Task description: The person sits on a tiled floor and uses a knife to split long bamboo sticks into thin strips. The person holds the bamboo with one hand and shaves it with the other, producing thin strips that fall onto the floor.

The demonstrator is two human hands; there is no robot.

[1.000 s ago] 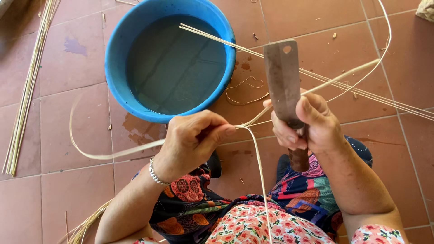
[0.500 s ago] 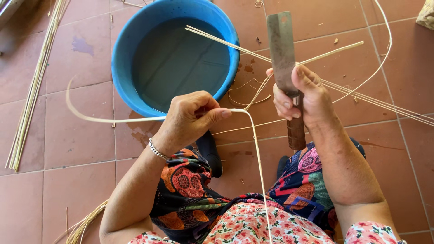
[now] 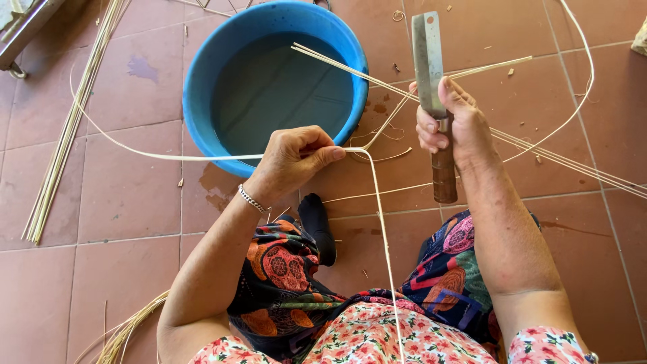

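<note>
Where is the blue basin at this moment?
In the head view, the blue basin sits on the tiled floor at upper centre, just beyond the left hand and left of the knife.

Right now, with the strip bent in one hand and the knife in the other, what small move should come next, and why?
Probably bring the strip toward the knife. The left hand pinches it at a sharp bend, while the right hand holds the blade upright, apart from that bend.
</note>
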